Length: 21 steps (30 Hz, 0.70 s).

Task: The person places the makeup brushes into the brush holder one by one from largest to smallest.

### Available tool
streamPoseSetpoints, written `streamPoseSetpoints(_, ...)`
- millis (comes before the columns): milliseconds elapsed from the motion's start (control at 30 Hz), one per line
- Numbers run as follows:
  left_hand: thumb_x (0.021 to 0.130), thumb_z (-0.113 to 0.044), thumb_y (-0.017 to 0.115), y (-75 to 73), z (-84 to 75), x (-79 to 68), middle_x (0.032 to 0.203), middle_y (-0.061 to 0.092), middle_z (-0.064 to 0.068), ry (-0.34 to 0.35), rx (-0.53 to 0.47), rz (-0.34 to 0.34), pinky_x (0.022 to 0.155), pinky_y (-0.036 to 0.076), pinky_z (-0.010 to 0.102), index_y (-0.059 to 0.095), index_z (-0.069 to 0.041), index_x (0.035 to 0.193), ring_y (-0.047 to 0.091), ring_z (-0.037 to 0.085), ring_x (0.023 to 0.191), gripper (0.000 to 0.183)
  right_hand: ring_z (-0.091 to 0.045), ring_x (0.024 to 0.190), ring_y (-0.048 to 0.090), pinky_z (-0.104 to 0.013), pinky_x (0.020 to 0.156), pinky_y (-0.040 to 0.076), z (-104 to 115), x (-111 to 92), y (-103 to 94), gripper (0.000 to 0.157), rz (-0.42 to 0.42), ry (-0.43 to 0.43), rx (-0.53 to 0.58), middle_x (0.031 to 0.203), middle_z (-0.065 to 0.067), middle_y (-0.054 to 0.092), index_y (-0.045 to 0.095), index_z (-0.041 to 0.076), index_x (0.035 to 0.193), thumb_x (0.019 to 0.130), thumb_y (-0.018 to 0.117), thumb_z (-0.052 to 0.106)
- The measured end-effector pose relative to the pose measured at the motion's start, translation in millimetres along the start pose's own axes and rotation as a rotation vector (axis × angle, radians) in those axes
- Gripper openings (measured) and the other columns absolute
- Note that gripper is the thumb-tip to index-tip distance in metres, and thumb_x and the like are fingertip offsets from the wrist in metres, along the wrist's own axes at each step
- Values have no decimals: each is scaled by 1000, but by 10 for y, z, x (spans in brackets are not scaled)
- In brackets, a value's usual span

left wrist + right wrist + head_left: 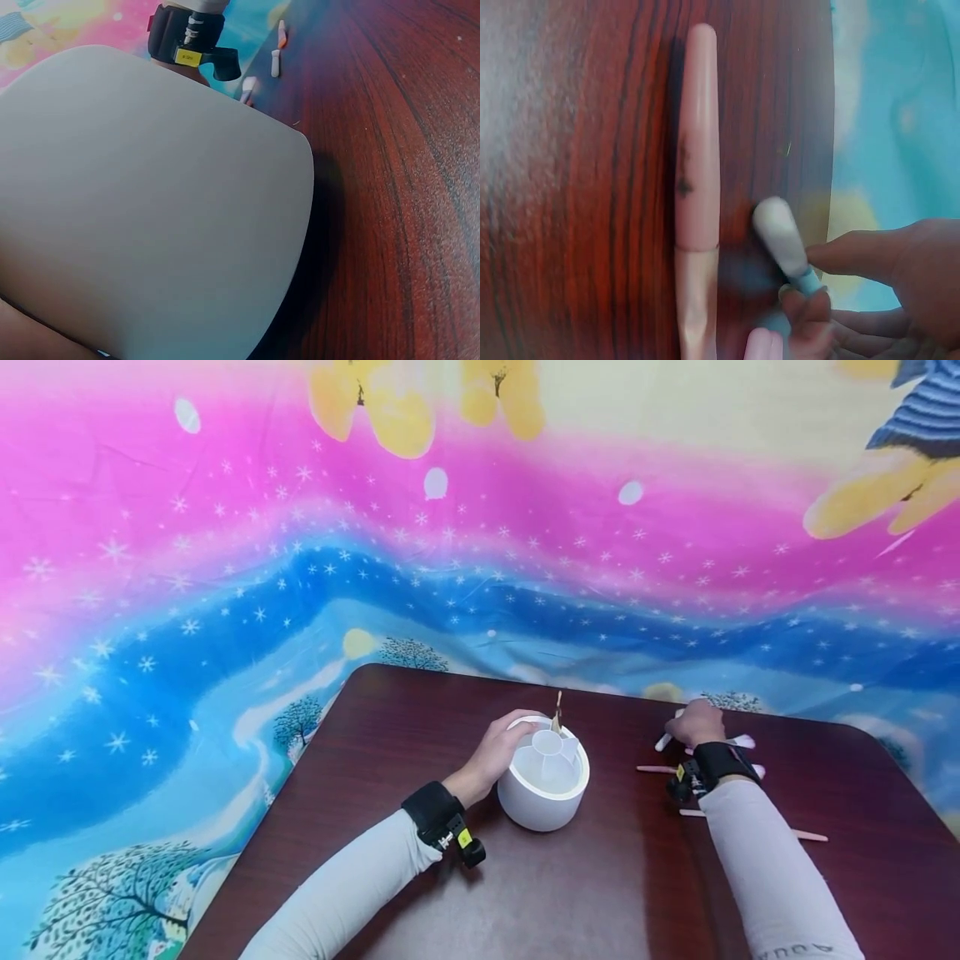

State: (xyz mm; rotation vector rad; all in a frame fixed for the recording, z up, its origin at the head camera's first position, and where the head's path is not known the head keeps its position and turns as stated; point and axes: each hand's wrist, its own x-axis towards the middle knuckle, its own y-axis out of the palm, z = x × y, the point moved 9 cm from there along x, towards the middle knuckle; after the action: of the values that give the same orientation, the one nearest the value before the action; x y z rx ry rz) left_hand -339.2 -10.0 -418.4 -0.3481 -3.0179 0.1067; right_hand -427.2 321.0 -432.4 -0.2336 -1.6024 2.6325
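Right wrist: pink handle (697,150) beside white handle (780,231) in right hand (904,266)

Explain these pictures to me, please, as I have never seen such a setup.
There is no machine: a person's left hand and right hand, both bare, do the work, with a small camera strapped to each wrist. The wide picture comes from a head-worn camera looking forward and down. The other two come from the wrists: the left one is mostly filled by a white container, the right one shows the right hand close up. On the dark table, slim pink and white brush-like tools lie near the right hand. The left hand holds the container, which has inner compartments and a slim gold-coloured stick standing at its far rim. The right hand's fingers seem to pinch a white-ended tool, which looks blurred.
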Motion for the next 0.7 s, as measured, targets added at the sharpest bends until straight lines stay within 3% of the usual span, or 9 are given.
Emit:
streamPoseSetpoints(167,92,-31,49,-7,-7,-6,114,60,-8,10,-6,-5,97,36,43,62,-18,118,51,8,107,32,-31,63,56,-35,50,47,111,-39,63,30,49,-37,2,75,-21,56,56,-14,90,81,60,15)
streamPoseSetpoints(333,93,-30,48,-3,5,7,115,60,-6,14,-9,-1,97,35,44,62,-17,119,51,10,107,32,-26,60,61,-34,53,51,338,-82,69,20,99,-152,52,69,-17,62,60,-9,81,84,58,11)
streamPoseSetpoints(533,92,-31,48,0,-6,3,116,60,-6,16,-7,-2,97,36,44,61,-17,119,51,11,107,33,-28,66,64,-39,60,54,810,-271,-171,19,49,-313,213,79,-21,66,60,-10,91,86,62,8)
streamPoseSetpoints(700,92,-32,49,-5,-26,-18,115,60,-5,20,-3,-4,96,36,44,61,-13,120,51,11,107,36,-27,66,64,-34,59,54,1198,-517,-411,21,-1,-437,296,85,-21,66,57,-8,98,88,62,10)
